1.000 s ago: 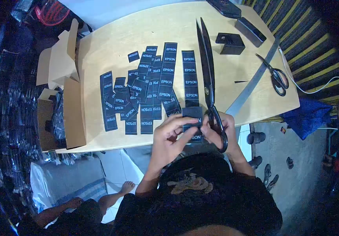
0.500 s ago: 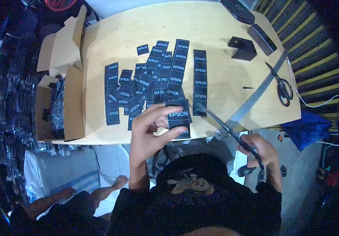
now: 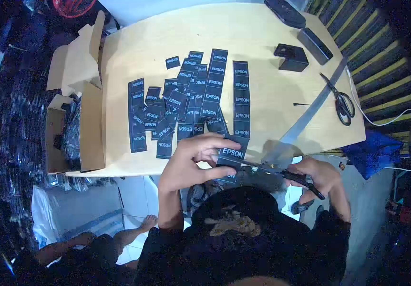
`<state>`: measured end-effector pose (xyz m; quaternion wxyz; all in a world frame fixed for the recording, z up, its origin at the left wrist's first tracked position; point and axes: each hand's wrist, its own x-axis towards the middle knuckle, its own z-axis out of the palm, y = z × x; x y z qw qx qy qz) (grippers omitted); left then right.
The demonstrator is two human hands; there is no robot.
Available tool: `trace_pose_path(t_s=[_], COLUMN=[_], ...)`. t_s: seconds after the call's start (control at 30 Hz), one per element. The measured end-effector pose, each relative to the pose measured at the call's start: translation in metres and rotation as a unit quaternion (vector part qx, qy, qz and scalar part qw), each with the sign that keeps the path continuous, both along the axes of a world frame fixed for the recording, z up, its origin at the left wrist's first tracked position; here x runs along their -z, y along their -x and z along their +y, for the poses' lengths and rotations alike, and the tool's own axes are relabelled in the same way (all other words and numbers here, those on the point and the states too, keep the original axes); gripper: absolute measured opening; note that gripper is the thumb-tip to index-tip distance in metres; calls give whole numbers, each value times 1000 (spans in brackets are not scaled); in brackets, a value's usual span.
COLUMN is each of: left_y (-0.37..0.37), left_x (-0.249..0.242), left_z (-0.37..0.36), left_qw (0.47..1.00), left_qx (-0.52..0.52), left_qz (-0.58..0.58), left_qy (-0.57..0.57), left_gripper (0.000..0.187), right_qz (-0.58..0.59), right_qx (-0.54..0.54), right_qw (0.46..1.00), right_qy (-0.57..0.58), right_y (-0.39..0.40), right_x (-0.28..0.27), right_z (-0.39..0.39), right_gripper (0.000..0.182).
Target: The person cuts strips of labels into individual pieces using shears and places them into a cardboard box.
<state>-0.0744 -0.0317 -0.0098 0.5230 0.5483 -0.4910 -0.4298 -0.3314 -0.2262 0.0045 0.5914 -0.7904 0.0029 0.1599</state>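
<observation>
Between the thumb and fingers of my left hand [image 3: 193, 159] is a black EPSON label strip [image 3: 231, 153], held over the table's front edge. My right hand [image 3: 315, 176] grips black-handled scissors [image 3: 305, 183], whose blades point left and reach the strip's right edge between two printed labels. More black label strips [image 3: 186, 95] lie overlapping on the table beyond my left hand. One strip [image 3: 241, 97] lies by itself to the right of the pile, and a single cut label [image 3: 172, 62] sits at the far side.
An open cardboard box [image 3: 91, 128] with dark plastic-wrapped contents stands at the table's left. On the right are a long metal ruler [image 3: 310, 117], a second pair of scissors [image 3: 344, 107], a black stand [image 3: 292, 57] and a dark case [image 3: 316, 46]. Another person's leg [image 3: 131, 234] shows lower left.
My left hand has moved right and toward me with the strip, which is now tilted. The scissors have swung flatter, their blades coming from beyond the strip to its edge.
</observation>
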Motion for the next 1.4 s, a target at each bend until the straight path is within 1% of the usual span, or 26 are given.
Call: trace_pose_path(t_s=[0.07,0.13,0.23,0.33,0.53,0.6,0.67,0.87,1.0,1.07,1.2,1.27,1.4], left_y=[1,2,4,3,4,3,4,5,6,8,7,8,9], left_x=[1,1,-1,0,0,-3,-6,-3,-1,-2,-2,1,2], left_z=[0,-2,-2,-2,-1,-1,-1,0,1,0,0,0,-1], left_qw=[1000,999,999,999,999,1000,999,999,999,999,999,998,998], left_qx=[10,18,17,28,23,25,27,33,31,22,33,30,25], left_qz=[19,42,32,26,30,16,41,20,9,38,19,46,54], left_qy=[-16,16,14,16,-2,-5,-8,0,-4,3,0,7,21], left_gripper=[44,44,44,44,45,44,44,45,45,45,45,45,46], right_qz=[10,-22,11,28,12,9,21,22,7,24,16,16,17], right_qx=[6,6,-11,-3,-6,5,18,15,32,48,42,47,62], right_qw=[1000,1000,1000,1000,1000,1000,1000,1000,999,998,998,998,996], right_qy=[-12,-13,-10,-11,6,-12,-10,2,-1,30,33,38,62], right_y=[0,1,-3,-4,0,-1,1,6,9,10,10,10,13], right_x=[0,3,-3,-6,1,-2,-2,4,4,2,2,2,2], right_z=[1,2,2,4,4,6,7,7,9,11,10,10,12], right_gripper=[46,44,43,42,39,38,35,30,29,30,32,34,36])
